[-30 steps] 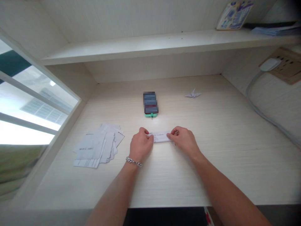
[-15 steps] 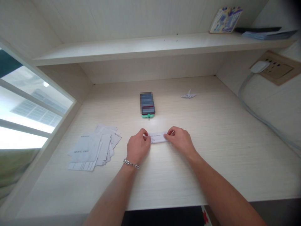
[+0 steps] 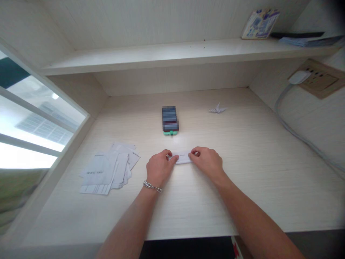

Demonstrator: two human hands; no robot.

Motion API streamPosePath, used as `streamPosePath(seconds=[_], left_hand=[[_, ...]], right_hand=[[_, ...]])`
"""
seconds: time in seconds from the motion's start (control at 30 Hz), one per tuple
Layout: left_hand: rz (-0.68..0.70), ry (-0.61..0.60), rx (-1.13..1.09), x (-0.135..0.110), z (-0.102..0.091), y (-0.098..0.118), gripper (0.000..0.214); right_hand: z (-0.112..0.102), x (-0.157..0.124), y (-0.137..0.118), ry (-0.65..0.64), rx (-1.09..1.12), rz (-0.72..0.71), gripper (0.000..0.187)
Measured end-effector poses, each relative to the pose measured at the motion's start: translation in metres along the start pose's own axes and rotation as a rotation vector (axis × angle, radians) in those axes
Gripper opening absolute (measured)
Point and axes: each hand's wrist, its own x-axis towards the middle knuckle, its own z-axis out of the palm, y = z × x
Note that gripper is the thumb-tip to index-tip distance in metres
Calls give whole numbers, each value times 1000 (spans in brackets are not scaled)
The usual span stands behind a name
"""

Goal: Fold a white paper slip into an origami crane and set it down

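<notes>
A narrow folded strip of printed white paper (image 3: 183, 158) lies on the desk in front of me, between my two hands. My left hand (image 3: 161, 163) pinches its left end, the thumb lying over the paper. At the right end, my right hand (image 3: 207, 159) grips the strip between thumb and curled fingers. A silver chain bracelet (image 3: 152, 186) circles my left wrist. Off to the left is a loose pile of printed paper slips (image 3: 99, 172). A small folded paper crane (image 3: 218, 109) stands farther back on the right.
A phone (image 3: 170, 118) with a green lower edge lies behind the paper strip. Above the desk runs a shelf (image 3: 151, 59) bearing a small card and flat items. A grey cable (image 3: 293, 133) hangs from the wall socket (image 3: 323, 77) on the right.
My left thumb has slid rightward over the strip, covering more of its left part. The strip looks slightly narrower and less of its print shows. Both hands keep their grip.
</notes>
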Motion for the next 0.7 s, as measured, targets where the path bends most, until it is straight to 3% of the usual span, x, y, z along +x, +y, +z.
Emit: streamPosePath(seconds=[0.17, 0.27, 0.37, 0.6, 0.7], left_hand=[[76, 128, 27, -3, 4, 0, 32], [187, 174, -13, -3, 8, 0, 24], [313, 174, -52, -3, 12, 1, 21], [407, 142, -58, -3, 9, -3, 22], [441, 122, -44, -6, 5, -3, 21]], right_hand=[[5, -3, 2, 131, -23, -126, 20], [13, -6, 1, 222, -20, -387, 20], [22, -12, -2, 167, -60, -626, 29], [27, -37, -8, 148, -218, -746, 35], [31, -47, -8, 116, -272, -801, 54]])
